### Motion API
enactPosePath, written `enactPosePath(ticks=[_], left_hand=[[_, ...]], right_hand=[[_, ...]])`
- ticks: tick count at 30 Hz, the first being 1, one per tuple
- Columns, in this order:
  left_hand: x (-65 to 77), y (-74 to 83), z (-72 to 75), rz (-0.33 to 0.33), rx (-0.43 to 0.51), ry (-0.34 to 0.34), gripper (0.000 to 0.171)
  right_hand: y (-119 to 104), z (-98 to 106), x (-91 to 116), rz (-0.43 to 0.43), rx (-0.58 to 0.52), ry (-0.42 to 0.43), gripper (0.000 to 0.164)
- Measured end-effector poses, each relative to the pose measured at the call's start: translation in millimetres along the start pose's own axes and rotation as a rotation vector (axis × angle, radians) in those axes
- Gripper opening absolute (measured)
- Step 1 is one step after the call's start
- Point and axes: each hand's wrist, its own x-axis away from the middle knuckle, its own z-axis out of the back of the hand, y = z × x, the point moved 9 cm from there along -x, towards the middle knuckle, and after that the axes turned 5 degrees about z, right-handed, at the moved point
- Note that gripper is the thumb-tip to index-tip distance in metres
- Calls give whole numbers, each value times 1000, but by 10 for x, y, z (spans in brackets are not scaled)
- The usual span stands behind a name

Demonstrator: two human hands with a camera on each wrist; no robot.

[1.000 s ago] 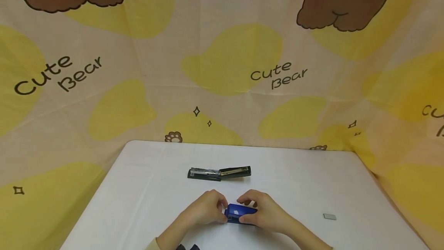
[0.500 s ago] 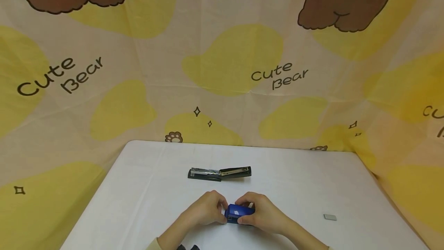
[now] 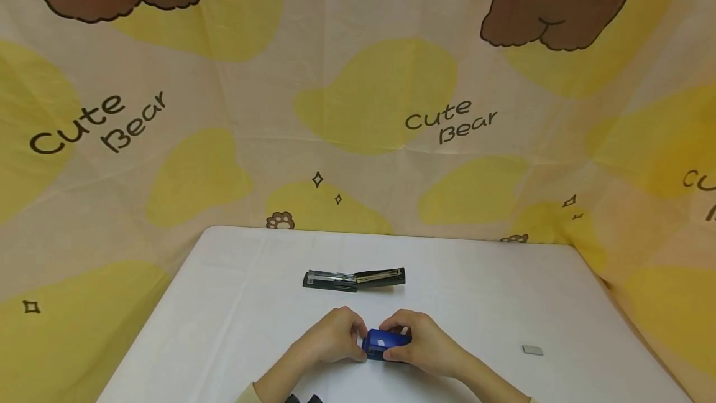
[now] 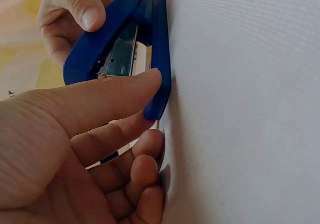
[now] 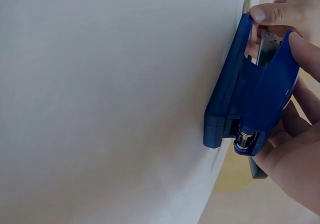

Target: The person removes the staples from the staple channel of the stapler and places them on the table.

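Note:
A blue stapler (image 3: 386, 339) stands on the white table near its front, its base against the surface. Between thumb and index finger, my left hand (image 3: 334, 336) pinches the front end of the base (image 4: 159, 79). My right hand (image 3: 429, 346) grips the upper arm (image 5: 272, 92) from both sides, thumb on the near side. In the left wrist view a gap separates the arm from the base, with the metal magazine (image 4: 121, 52) showing between them. The other fingers of my left hand are curled near the tabletop.
Behind my hands lies a black stapler (image 3: 327, 283), unfolded flat with its metal insides showing. A small grey strip, perhaps staples (image 3: 532, 350), lies on the right of the white table (image 3: 475, 285). Two dark tips (image 3: 314, 398) poke in at the bottom edge. A printed cloth (image 3: 358, 98) hangs behind.
My right hand's fingers, which were lifted off the blue stapler a second ago, have come down around its upper arm. The left hand has stayed in place.

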Motion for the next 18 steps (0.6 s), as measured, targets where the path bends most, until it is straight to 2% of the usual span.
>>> enactPosePath(ticks=[6, 18], left_hand=[[5, -12, 1, 17, 8, 6, 25], [3, -34, -8, 44, -2, 9, 24]], right_hand=[[3, -1, 6, -14, 5, -8, 30], [8, 92, 59, 8, 22, 19, 30]])
